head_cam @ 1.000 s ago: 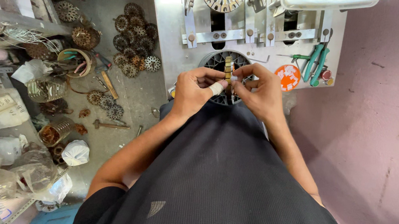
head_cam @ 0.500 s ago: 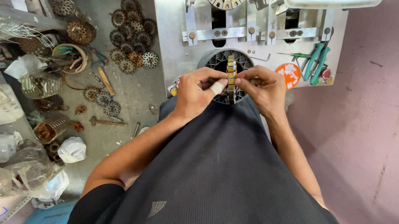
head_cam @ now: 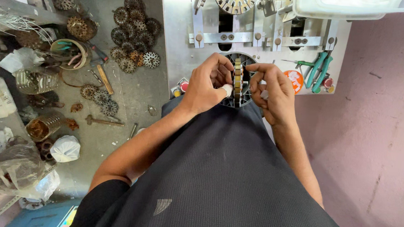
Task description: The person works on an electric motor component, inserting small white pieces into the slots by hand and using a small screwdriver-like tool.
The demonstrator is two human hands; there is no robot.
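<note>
2-hand grip, toothed ring (head_cam: 237,78) edge-on.

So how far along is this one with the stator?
Done: nothing finished can be told apart here. In hand: left hand and right hand grip a ring-shaped stator held on edge over the round fixture of the metal bench. Left: a pile of similar stators lies on the floor; whether those are worked or waiting can't be told.
</note>
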